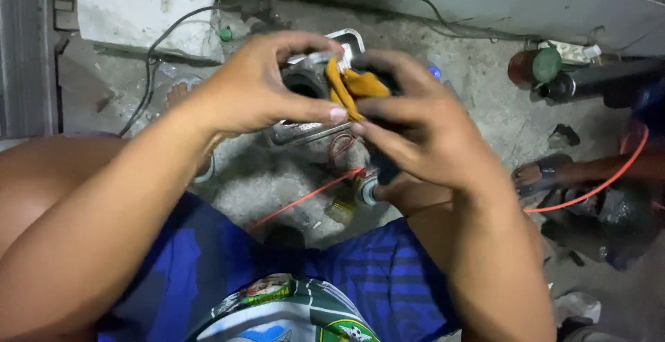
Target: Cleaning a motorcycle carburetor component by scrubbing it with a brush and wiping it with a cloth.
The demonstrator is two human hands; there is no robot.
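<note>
Yellow rag (350, 87), one, pinched by two hands (left (260, 86); right (415, 131)).

The person wears blue shorts (360, 273) with darker thin stripes, and near them a shirt (284, 311) in white and green with printed pictures. Both forearms are without sleeves.

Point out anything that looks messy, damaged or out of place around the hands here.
The left hand and right hand hold a metal part with a crumpled yellow cloth stuffed against it. A red wire trails loose across the gritty concrete floor. No clear damage is visible.
</note>
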